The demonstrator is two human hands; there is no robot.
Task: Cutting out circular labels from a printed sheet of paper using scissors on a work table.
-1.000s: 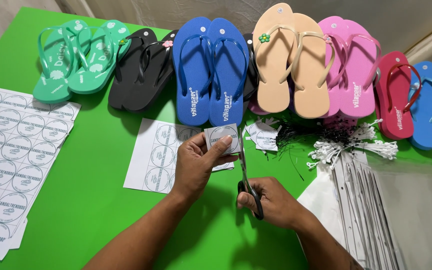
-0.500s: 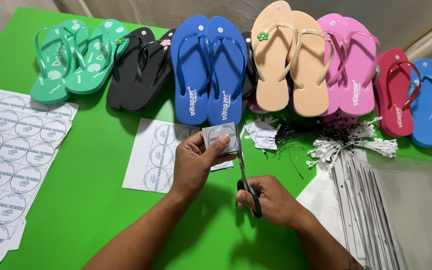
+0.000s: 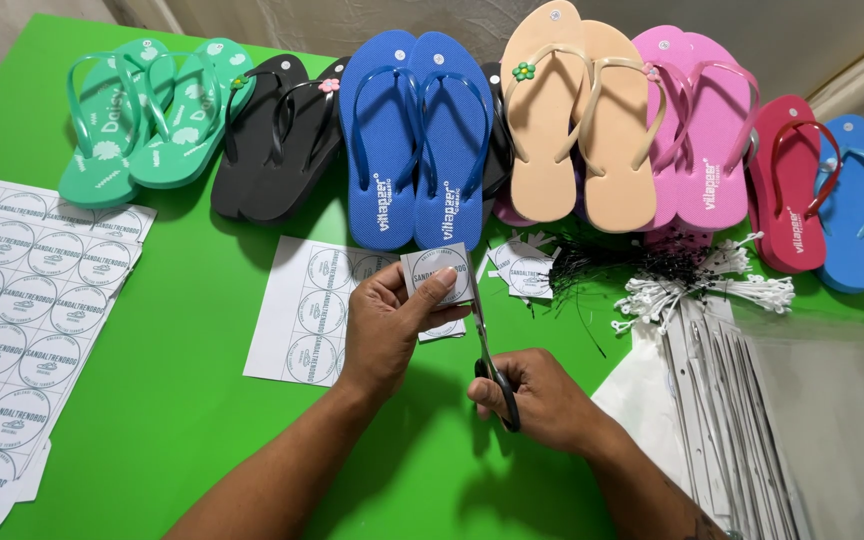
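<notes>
You are pinching a paper label (image 3: pixel 439 272) in your left hand (image 3: pixel 384 325) while your right hand (image 3: pixel 542 400) is gripping scissors (image 3: pixel 487 345), risking a snipped thumb (image 3: pixel 440 293).

A green table (image 3: pixel 182 420) carries flip-flops (image 3: pixel 417 140), label sheets (image 3: pixel 22 290) and bags (image 3: pixel 752 420).

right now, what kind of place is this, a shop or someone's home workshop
Likely a small packing or labelling bench for footwear, not a shop floor. A row of flip-flops lines the green table, sheets of round labels lie beside it, and the left hand holds a label piece against scissors in the right hand.
</notes>
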